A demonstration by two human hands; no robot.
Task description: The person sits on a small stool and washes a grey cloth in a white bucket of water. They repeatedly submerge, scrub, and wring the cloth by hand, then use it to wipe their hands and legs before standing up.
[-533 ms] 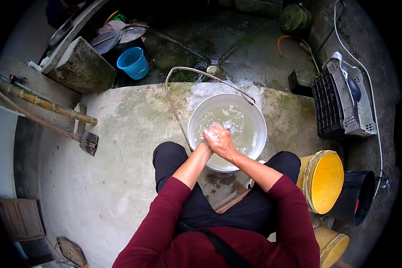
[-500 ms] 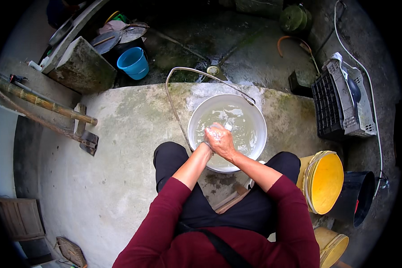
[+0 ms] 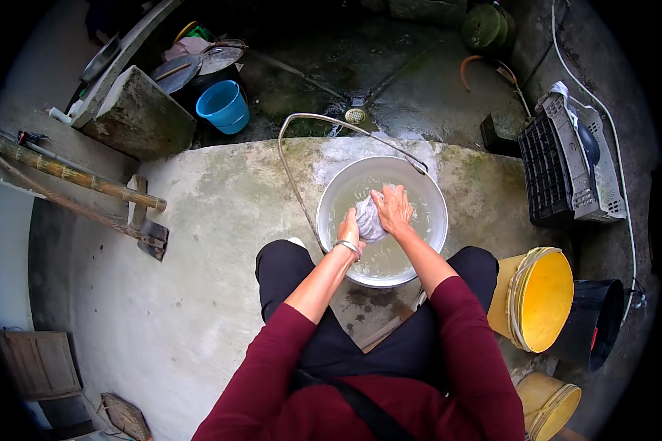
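Note:
A wide metal pail (image 3: 440, 220) of cloudy water stands on the concrete in front of my knees, its wire handle (image 3: 282, 151) leaning out to the far left. Over the water I hold a bunched, wet, pale cloth (image 3: 370, 220). My left hand (image 3: 350, 230), with a bangle at the wrist, is closed around the cloth's left side. On its right side my right hand (image 3: 396, 211) grips it, thumb and fingers bent against the fabric. Part of the left fingers is hidden under the cloth.
Yellow buckets (image 3: 552, 301) and a black bucket (image 3: 592, 323) stand at my right. Plastic crates (image 3: 566, 165) lean beyond them. A blue bucket (image 3: 224, 109) sits on the lower wet floor past the ledge, near a drain (image 3: 354, 116). A long-handled hoe (image 3: 153, 239) lies at left.
My hands were clasped together over the pail, hiding what they held. Now they have moved apart, the right one to the right, and the bunched cloth shows between them.

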